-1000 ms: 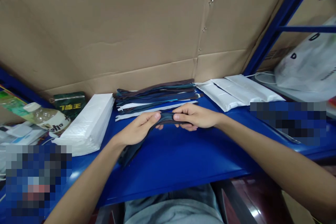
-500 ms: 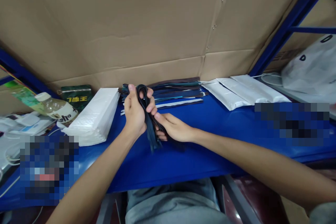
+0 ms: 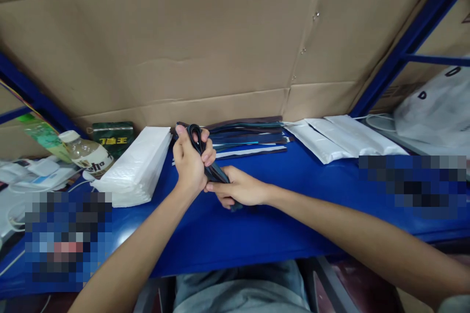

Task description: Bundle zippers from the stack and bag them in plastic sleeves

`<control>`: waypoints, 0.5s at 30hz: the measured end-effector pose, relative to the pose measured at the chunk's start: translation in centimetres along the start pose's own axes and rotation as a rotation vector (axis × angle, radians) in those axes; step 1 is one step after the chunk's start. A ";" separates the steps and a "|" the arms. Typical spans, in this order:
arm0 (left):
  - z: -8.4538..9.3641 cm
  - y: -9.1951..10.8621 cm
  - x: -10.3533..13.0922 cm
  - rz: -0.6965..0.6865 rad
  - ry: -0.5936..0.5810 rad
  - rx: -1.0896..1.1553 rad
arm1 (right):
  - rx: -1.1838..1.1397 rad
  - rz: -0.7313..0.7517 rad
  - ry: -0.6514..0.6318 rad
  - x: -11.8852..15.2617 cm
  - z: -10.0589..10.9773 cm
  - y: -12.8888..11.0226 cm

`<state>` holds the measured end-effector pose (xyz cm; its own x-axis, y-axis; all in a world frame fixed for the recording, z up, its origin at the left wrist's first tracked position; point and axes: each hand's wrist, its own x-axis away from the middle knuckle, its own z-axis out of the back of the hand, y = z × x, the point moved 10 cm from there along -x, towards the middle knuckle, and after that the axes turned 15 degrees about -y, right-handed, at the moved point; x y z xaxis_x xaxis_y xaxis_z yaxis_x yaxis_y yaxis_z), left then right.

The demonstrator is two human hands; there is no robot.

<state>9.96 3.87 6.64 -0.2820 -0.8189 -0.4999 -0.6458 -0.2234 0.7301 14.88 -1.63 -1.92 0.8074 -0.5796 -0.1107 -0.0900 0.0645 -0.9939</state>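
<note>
My left hand (image 3: 193,159) is wrapped round a folded bundle of dark zipper-like strips (image 3: 216,173), just above the blue table. The bundle's looped end (image 3: 194,132) sticks up between the thumb and fingers. Lower down, my right hand (image 3: 240,187) closes round the same bundle, thumb on top and fingers beneath. The loose ends hang out below the right hand and are partly hidden. Behind the hands lie more long flat strips (image 3: 246,138) in dark blue, brown and white, side by side on the table.
A stack of white padded sleeves (image 3: 135,166) lies left, beside a labelled bottle (image 3: 86,154) and a dark green packet (image 3: 112,137). Several white packets (image 3: 319,142) lie right. Cardboard (image 3: 176,44) walls the back of the blue table (image 3: 286,225). Two patches are blurred out.
My right hand has slid slightly down and gathered the hanging ends, which now slant to the right in its grip. The left hand still holds the looped end. The view has tilted slightly.
</note>
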 end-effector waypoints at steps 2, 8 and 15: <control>0.7 0.2 -0.1 -0.010 0.006 -0.049 | -0.059 -0.025 0.037 0.7 0.8 0.0; 2.5 4.8 -0.4 0.183 -0.462 -1.216 | 0.135 -0.225 0.160 6.0 6.1 0.4; 19.0 13.2 0.0 0.455 -0.561 -1.745 | 0.229 -0.347 0.298 10.9 10.7 1.9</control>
<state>-12.08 10.92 7.44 -0.6012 -0.7985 0.0303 0.7792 -0.5774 0.2439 29.77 0.89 -4.98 0.5631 -0.8024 0.1974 0.3105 -0.0159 -0.9504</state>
